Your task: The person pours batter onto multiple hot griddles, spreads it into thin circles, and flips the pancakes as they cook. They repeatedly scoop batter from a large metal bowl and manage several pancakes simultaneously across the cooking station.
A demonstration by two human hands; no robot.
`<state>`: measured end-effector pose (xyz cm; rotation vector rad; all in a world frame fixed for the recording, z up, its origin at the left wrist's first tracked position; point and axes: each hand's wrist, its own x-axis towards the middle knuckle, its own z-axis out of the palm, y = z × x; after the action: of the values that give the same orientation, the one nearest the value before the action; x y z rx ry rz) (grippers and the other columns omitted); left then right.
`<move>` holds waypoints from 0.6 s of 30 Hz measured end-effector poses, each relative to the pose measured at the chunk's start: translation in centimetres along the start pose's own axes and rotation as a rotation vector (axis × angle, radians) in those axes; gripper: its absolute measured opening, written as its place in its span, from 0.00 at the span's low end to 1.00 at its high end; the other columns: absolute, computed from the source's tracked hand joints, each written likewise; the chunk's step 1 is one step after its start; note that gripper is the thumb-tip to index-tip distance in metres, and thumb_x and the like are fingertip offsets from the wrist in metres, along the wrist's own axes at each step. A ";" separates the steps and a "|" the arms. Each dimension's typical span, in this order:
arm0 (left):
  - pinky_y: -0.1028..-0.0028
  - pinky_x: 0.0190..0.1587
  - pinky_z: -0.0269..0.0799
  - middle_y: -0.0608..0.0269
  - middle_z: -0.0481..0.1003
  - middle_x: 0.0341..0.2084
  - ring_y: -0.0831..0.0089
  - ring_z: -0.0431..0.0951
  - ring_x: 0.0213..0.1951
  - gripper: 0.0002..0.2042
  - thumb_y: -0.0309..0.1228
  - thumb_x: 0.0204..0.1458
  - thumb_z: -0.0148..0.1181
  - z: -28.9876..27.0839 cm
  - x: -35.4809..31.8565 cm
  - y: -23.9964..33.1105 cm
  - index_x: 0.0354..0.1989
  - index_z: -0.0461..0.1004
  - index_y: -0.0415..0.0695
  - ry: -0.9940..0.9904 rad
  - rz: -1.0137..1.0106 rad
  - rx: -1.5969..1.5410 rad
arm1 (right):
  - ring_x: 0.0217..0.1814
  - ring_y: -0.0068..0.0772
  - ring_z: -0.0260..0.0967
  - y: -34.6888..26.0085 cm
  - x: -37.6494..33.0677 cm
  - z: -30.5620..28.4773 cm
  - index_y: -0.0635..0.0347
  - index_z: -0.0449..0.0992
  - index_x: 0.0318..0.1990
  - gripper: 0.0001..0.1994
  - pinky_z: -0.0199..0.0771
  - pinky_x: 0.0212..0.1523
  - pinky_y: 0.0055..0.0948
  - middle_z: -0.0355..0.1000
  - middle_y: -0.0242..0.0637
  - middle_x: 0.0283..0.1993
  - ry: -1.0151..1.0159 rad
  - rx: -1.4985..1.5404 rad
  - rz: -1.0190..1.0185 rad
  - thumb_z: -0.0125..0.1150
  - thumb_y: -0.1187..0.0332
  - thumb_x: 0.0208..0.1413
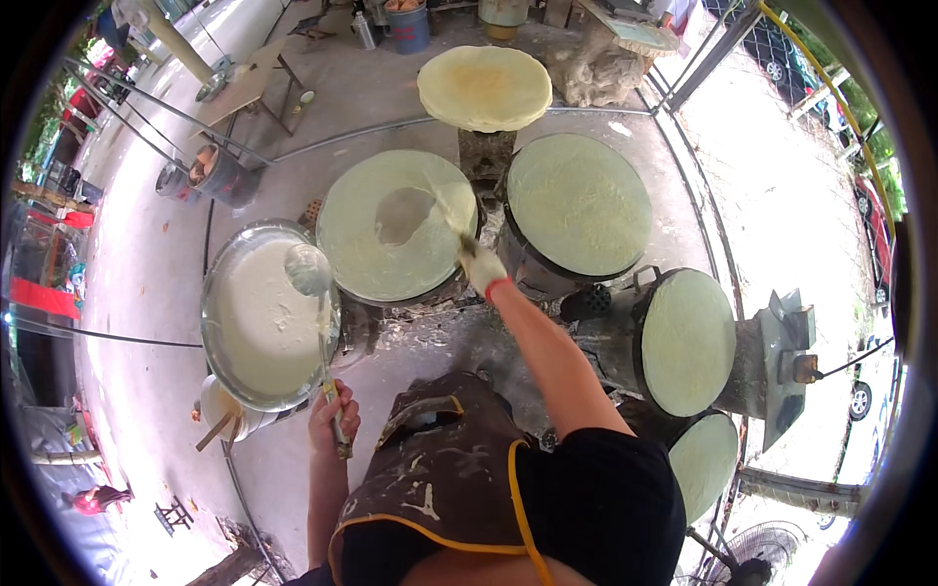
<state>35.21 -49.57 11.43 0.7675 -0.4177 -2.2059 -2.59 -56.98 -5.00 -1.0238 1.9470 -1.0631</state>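
Note:
My left hand (332, 418) is closed round the handle of a long metal ladle (308, 271), whose bowl is over the right side of a wide metal basin (208, 303) of white batter (264, 322). My right hand (483, 268), in a pale glove with a red cuff, grips a spreader (452, 208); its blade is blurred and lies on the right part of a round griddle (399, 217). Pale batter (357, 249) coats that griddle in a ring, leaving a bare grey patch in the middle.
More round griddles with pale sheets stand to the right: one beside it (578, 205), one nearer (688, 342), one by my elbow (705, 467). A browned pancake (485, 88) lies at the back. A white bucket (234, 410) holding a wooden stick sits below the basin.

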 end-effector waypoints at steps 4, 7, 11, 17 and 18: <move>0.82 0.14 0.57 0.62 0.61 0.28 0.79 0.59 0.16 0.13 0.25 0.52 0.50 -2.1 -0.5 1.5 0.45 0.61 0.39 0.004 -0.025 -0.021 | 0.44 0.36 0.66 1.5 -6.2 4.3 0.57 0.66 0.55 0.19 0.64 0.43 0.27 0.69 0.43 0.46 0.156 0.444 0.116 0.45 0.61 0.57; 0.82 0.14 0.57 0.63 0.61 0.28 0.79 0.59 0.16 0.12 0.25 0.53 0.49 -2.9 -0.2 2.5 0.45 0.61 0.39 -0.012 -0.031 -0.027 | 0.27 0.16 0.61 1.5 -5.2 6.9 0.62 0.70 0.52 0.17 0.60 0.26 0.17 0.70 0.30 0.33 0.375 0.381 0.175 0.48 0.67 0.57; 0.82 0.15 0.57 0.63 0.62 0.28 0.79 0.59 0.17 0.12 0.24 0.52 0.48 -3.3 0.0 3.9 0.45 0.61 0.39 0.006 -0.066 -0.011 | 0.24 0.24 0.64 1.3 -0.2 5.5 0.63 0.72 0.49 0.15 0.64 0.28 0.23 0.70 0.30 0.25 0.114 0.465 0.220 0.49 0.67 0.57; 0.81 0.15 0.58 0.63 0.62 0.27 0.79 0.60 0.17 0.12 0.24 0.50 0.50 -5.9 -0.3 5.5 0.44 0.62 0.39 -0.017 -0.096 -0.016 | 0.41 0.28 0.69 0.0 -13.4 5.6 0.62 0.69 0.52 0.16 0.66 0.44 0.27 0.74 0.40 0.41 0.135 -0.045 0.324 0.48 0.68 0.58; 0.81 0.15 0.58 0.63 0.63 0.27 0.79 0.60 0.17 0.12 0.24 0.50 0.51 -6.0 -0.1 5.6 0.43 0.62 0.40 -0.029 -0.109 -0.004 | 0.37 0.26 0.69 1.3 -15.1 6.5 0.62 0.69 0.52 0.16 0.67 0.40 0.26 0.74 0.38 0.38 0.167 0.066 0.258 0.49 0.67 0.57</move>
<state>42.17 -53.57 9.71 0.7733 -0.3937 -2.3211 9.34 -45.60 -6.11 -0.6439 2.0949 -1.0850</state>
